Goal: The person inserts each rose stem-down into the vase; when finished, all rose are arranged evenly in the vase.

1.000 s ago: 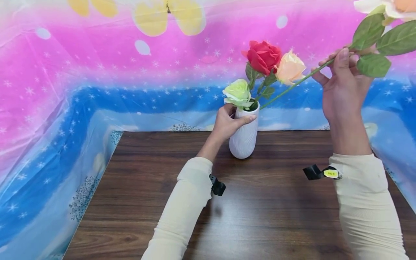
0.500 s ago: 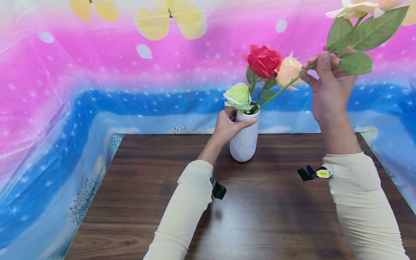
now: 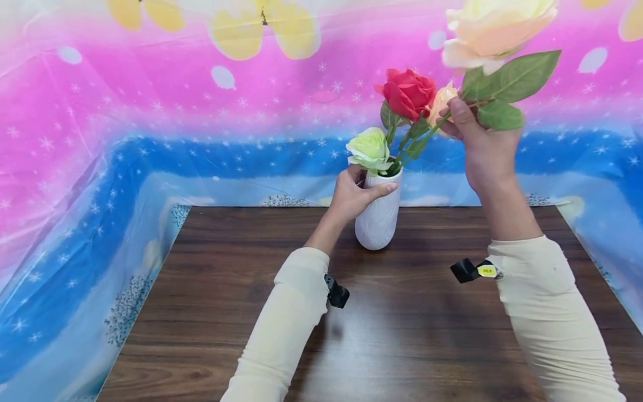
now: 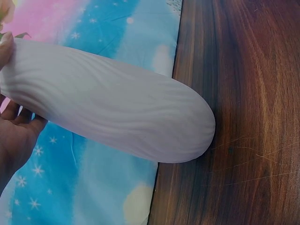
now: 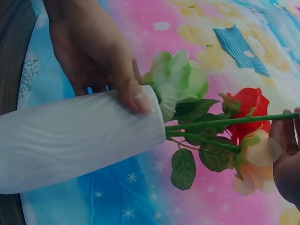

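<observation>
A white vase [image 3: 378, 218] with wavy ridges stands on the table. My left hand [image 3: 349, 192] grips it near the rim, thumb across the front; the left wrist view shows the vase [image 4: 112, 103] slanting across. In it are a red rose [image 3: 407, 94], a pale green rose [image 3: 369, 148] and a peach rose [image 3: 442, 106], partly covered by my right hand [image 3: 489, 145]. That hand pinches the stem of a large cream-peach rose [image 3: 497, 33] above and right of the vase. In the right wrist view its green stem [image 5: 234, 121] runs into the vase mouth.
The dark wooden table [image 3: 402, 335] reaches back to a hanging cloth [image 3: 251, 111] in pink and blue, printed with snowflakes and butterflies. Black wrist cameras [image 3: 337, 292] are strapped to both sleeves.
My right hand has moved left and slightly down with the large rose, bringing its stem from outside the rim into the vase mouth. My left hand keeps its hold on the vase.
</observation>
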### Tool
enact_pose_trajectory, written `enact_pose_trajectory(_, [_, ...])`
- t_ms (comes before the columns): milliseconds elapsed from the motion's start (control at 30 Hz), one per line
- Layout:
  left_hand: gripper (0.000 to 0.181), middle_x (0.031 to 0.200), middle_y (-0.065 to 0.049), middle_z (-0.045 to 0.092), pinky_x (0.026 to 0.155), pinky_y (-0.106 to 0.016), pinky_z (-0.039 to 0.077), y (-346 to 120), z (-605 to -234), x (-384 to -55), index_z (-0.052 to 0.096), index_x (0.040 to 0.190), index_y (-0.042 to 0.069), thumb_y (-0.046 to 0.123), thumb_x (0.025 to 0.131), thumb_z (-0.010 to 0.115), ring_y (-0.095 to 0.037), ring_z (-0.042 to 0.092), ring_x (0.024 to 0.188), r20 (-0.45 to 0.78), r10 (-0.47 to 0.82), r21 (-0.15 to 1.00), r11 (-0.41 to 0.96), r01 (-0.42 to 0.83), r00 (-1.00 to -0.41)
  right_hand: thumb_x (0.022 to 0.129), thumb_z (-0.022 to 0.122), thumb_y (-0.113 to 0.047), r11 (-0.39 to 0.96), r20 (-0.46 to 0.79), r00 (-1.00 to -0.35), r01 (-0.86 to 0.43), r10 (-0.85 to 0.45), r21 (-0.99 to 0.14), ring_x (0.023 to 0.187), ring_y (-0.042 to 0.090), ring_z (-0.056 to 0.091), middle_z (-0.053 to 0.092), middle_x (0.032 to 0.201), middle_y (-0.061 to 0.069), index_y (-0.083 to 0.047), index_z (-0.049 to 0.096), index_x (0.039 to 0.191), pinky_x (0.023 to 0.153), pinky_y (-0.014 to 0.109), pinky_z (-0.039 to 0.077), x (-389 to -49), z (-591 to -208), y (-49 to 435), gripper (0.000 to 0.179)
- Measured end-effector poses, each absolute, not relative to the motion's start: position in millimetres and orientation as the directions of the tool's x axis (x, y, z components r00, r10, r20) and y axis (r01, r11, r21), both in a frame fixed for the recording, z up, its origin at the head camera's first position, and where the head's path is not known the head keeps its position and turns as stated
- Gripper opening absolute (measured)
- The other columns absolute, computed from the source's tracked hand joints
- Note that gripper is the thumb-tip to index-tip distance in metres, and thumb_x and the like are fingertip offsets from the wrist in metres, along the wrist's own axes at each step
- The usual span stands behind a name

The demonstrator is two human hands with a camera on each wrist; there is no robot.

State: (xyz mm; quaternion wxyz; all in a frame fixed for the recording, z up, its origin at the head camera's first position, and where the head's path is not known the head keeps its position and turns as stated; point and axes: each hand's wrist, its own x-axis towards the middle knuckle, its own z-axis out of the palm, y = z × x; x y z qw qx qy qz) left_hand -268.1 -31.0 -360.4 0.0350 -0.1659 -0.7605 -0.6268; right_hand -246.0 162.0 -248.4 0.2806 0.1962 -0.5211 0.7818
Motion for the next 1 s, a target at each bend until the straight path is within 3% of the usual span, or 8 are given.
enact_pose_trajectory(133, [0.055, 0.134, -0.008, 0.066, 0.104, -0.039, 0.056, -31.0, -359.7, -267.6, 0.059, 0.136, 0.014, 0.024, 0.087, 0.083, -0.022, 0.065, 0.126, 0.261, 0.212, 0.942, 0.157, 0.296, -0.942, 0.090, 0.067, 0.009, -0.273, 0.611, -0.767, -0.641, 0.195, -0.718, 0.076, 0.013, 0.076, 0.076, 0.086, 0.004, -0.001, 0.073, 0.108, 0.073, 0.025, 0.063, -246.5, -254.3, 157.3, 0.021])
enact_pose_trajectory(367, [0.056, 0.134, -0.010, 0.067, 0.103, -0.037, 0.056, -30.7, -360.8, -268.5, 0.059, 0.136, 0.013, 0.022, 0.086, 0.083, -0.024, 0.066, 0.125, 0.266, 0.219, 0.942, 0.147, 0.301, -0.939, 0.088, 0.076, -0.001, -0.190, 0.624, -0.775, -0.630, 0.098, -0.753, 0.076, 0.012, 0.074, 0.076, 0.086, 0.002, -0.003, 0.073, 0.110, 0.070, 0.025, 0.063, -247.1, -272.2, 148.8, 0.023])
enact_pose_trajectory(600, [0.052, 0.130, -0.010, 0.069, 0.100, -0.037, 0.057, -31.1, -360.3, -270.3, 0.061, 0.133, 0.012, 0.021, 0.086, 0.083, -0.024, 0.067, 0.122, 0.270, 0.217, 0.940, 0.151, 0.306, -0.938, 0.090, 0.072, 0.004, -0.049, 0.666, -0.745, -0.668, 0.043, -0.743, 0.082, 0.007, 0.073, 0.075, 0.088, -0.007, -0.009, 0.073, 0.109, 0.075, 0.023, 0.062, -251.3, -288.4, 141.1, 0.024])
enact_pose_trajectory(733, [0.051, 0.129, -0.010, 0.069, 0.099, -0.037, 0.058, -32.3, -362.1, -269.8, 0.062, 0.132, 0.012, 0.022, 0.087, 0.083, -0.024, 0.068, 0.120, 0.262, 0.220, 0.942, 0.153, 0.298, -0.940, 0.088, 0.073, 0.007, 0.092, 0.688, -0.726, -0.684, 0.007, -0.723, 0.083, 0.001, 0.070, 0.072, 0.087, -0.019, 0.000, 0.072, 0.106, 0.078, 0.020, 0.058, -254.9, -299.7, 139.6, 0.019])
enact_pose_trajectory(900, [0.053, 0.130, -0.010, 0.069, 0.098, -0.035, 0.058, -32.4, -362.8, -269.6, 0.061, 0.134, 0.012, 0.021, 0.087, 0.083, -0.024, 0.068, 0.120, 0.275, 0.226, 0.938, 0.152, 0.313, -0.934, 0.086, 0.074, 0.009, 0.181, 0.622, -0.783, -0.615, -0.021, -0.767, 0.082, -0.003, 0.065, 0.069, 0.086, -0.026, 0.011, 0.069, 0.107, 0.074, 0.018, 0.053, -255.1, -311.1, 138.3, 0.021])
enact_pose_trajectory(1000, [0.053, 0.131, -0.010, 0.068, 0.099, -0.034, 0.057, -31.5, -361.3, -270.1, 0.060, 0.134, 0.012, 0.021, 0.087, 0.082, -0.023, 0.067, 0.122, 0.287, 0.237, 0.933, 0.148, 0.326, -0.928, 0.088, 0.073, 0.006, 0.203, 0.596, -0.803, -0.587, -0.017, -0.784, 0.084, -0.003, 0.065, 0.068, 0.088, -0.027, 0.011, 0.068, 0.110, 0.075, 0.017, 0.053, -254.2, -314.7, 137.7, 0.023])
